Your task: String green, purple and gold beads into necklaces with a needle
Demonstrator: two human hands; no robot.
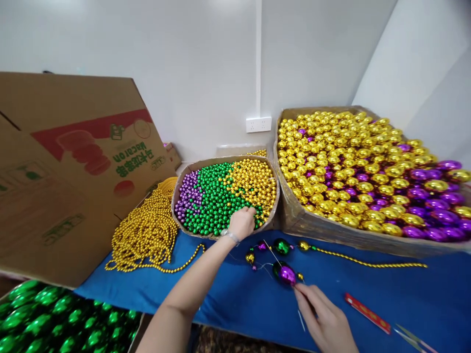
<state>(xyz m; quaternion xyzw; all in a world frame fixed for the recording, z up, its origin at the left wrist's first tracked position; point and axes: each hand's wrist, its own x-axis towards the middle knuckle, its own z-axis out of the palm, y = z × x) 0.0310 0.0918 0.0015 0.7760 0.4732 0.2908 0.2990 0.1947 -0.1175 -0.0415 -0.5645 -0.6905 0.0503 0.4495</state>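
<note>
My left hand point(243, 223) reaches over the front of a shallow cardboard box point(175, 215) of small shiny beads. Its fingers are bent together above the green beads point(209, 196); whatever they pinch is hidden. My right hand point(324, 318) grips the near end of a large shiny purple bead point(287, 275) between thumb and fingertips. A thin needle point(273, 252) slants up from that bead, and a dark green bead lies right behind it. Close by on the blue cloth is a strand with a green oval bead point(281, 246), a gold bead point(303, 245) and a gold bead chain point(371, 261).
A large box point(331, 226) of gold and purple beads stands right. Gold bead chains point(147, 230) are heaped left, beside a tall carton point(73, 171). Large green beads point(66, 314) fill a container at lower left. A red packet point(368, 314) and scissors point(414, 338) lie right.
</note>
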